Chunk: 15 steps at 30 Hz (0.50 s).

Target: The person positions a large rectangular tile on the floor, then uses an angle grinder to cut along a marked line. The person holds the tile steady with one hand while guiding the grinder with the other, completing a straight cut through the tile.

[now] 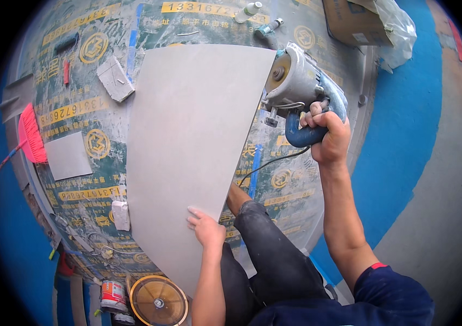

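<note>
Right arm [342, 212] stretched far out, right hand [330, 133] gripping a saw [296, 79], left arm [210, 288] low, left hand [208, 226] open and resting on a big gray slab [187, 136]

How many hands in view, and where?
2. Left hand: resting on the big grey tile, low near its right edge. Right hand: gripping the saw by the tile's upper right corner. No others visible.

Smooth, matt slab [193, 130]; dull metal saw guard [300, 68]; glossy plastic bag [397, 33]
</note>
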Tool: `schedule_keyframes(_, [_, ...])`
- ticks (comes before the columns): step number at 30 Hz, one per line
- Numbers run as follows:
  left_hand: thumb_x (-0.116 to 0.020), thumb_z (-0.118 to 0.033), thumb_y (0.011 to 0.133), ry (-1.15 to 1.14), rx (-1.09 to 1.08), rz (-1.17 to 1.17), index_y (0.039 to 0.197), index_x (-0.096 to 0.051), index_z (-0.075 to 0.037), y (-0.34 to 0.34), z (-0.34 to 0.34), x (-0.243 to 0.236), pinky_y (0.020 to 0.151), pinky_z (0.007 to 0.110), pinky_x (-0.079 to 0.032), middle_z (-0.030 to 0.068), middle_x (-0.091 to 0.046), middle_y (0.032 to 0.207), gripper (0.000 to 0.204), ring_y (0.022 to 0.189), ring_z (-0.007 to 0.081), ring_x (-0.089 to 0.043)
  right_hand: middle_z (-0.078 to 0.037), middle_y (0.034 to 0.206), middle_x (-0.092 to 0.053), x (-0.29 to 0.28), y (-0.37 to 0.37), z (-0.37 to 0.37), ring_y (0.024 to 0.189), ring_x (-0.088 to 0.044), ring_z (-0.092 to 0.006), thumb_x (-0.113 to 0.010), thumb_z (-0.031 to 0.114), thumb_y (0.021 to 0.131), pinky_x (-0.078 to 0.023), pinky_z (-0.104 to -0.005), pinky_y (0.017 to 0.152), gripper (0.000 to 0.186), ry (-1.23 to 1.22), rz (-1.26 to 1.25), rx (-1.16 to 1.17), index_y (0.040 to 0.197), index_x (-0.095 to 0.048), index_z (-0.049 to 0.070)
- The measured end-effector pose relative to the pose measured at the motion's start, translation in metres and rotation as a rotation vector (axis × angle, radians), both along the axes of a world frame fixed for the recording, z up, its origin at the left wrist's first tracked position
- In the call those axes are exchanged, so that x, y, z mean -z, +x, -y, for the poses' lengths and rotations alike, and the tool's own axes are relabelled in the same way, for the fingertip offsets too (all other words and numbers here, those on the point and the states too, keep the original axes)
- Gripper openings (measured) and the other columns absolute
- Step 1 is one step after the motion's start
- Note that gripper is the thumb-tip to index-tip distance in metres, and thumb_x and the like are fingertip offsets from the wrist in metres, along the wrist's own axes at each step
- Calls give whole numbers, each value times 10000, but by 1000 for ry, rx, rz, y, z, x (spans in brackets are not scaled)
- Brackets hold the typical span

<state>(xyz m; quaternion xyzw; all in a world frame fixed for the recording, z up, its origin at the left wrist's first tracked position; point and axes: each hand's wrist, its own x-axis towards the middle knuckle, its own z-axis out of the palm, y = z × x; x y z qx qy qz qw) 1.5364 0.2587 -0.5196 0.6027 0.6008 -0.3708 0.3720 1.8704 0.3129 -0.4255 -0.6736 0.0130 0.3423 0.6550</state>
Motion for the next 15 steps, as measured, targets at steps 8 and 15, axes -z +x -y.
schedule_keyframes(8, [-697, 31, 680, -23, -6, -16, 1468, -86, 141, 3, -4, -3, 1053, 476, -420, 349, -370, 1319, 1004, 1244, 510, -409, -37, 770, -478, 4, 0, 4, 665, -441, -149, -495, -20, 727, -428, -346, 688, 157, 29, -32, -26, 870, -490, 44])
schedule_keyframes(15, [-705, 28, 679, -12, 7, -5, 1466, -90, 143, 3, -4, -3, 1048, 483, -423, 351, -380, 1306, 1006, 1224, 518, -426, -31, 766, -472, 3, -3, 6, 660, -434, -146, -490, -20, 718, -424, -342, 685, 163, 11, -26, -39, 868, -489, 43])
